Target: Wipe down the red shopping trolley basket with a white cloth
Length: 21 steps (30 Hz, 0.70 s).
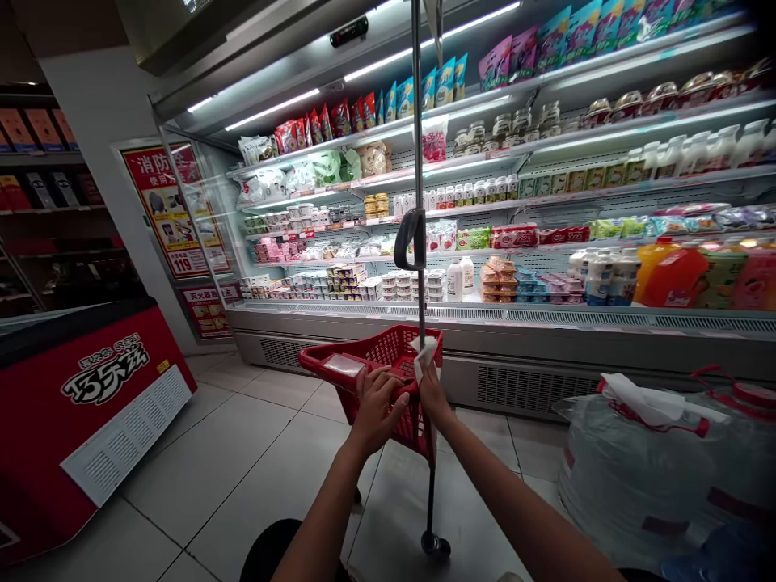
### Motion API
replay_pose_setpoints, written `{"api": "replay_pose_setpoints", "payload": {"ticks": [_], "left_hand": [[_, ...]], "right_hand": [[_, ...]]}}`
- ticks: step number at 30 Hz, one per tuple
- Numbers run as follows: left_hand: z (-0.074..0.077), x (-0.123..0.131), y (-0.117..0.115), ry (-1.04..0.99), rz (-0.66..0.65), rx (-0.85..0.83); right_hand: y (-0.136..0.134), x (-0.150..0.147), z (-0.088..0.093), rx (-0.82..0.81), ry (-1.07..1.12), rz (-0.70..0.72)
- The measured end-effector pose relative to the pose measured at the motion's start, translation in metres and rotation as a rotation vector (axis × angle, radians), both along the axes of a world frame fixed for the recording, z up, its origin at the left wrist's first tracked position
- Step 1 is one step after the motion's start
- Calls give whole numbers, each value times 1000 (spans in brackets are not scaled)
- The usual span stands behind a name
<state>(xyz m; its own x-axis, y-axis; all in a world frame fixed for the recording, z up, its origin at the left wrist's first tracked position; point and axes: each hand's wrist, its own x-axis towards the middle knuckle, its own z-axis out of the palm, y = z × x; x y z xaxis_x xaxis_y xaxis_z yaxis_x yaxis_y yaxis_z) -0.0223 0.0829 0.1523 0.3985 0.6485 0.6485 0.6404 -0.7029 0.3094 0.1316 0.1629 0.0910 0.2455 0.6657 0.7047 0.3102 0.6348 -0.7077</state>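
Note:
A small red shopping cart [339,353] with a plastic mesh basket stands before me on the tiled floor. My left hand [377,402] grips its near rim, fingers over the top and thumb towards me. A tall metal pole [418,145] rises from the cart's right side and carries a dark loop handle [412,240] partway up. My right hand [432,394] is closed on a white cloth or tissue [426,356], pressed against the pole at the basket's rim. Its fingertips are partly hidden by the white material.
An open refrigerated display case [376,323] stocked with dairy and drinks spans the back. To the left is a red chest freezer [90,412]. Large plastic water jugs [630,461] stand at the right, with white paper [648,398] on top. A caster wheel [436,546] sits below the cart.

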Motion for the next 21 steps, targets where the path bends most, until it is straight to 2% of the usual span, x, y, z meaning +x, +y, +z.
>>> {"api": "replay_pose_setpoints", "payload": {"ticks": [3, 6, 8, 15, 21], "left_hand": [[2, -6, 4, 18, 0, 7], [3, -12, 9, 25, -9, 8], [4, -17, 12, 34, -18, -5], [11, -47, 27, 88, -13, -29], [22, -60, 23, 195, 11, -26]], "right_hand": [[17, 9, 33, -26, 39, 26], [21, 12, 44, -15, 3, 37], [16, 13, 36, -24, -39, 49], [-9, 19, -16, -35, -224, 54], [-9, 33, -44, 27, -395, 56]]}}
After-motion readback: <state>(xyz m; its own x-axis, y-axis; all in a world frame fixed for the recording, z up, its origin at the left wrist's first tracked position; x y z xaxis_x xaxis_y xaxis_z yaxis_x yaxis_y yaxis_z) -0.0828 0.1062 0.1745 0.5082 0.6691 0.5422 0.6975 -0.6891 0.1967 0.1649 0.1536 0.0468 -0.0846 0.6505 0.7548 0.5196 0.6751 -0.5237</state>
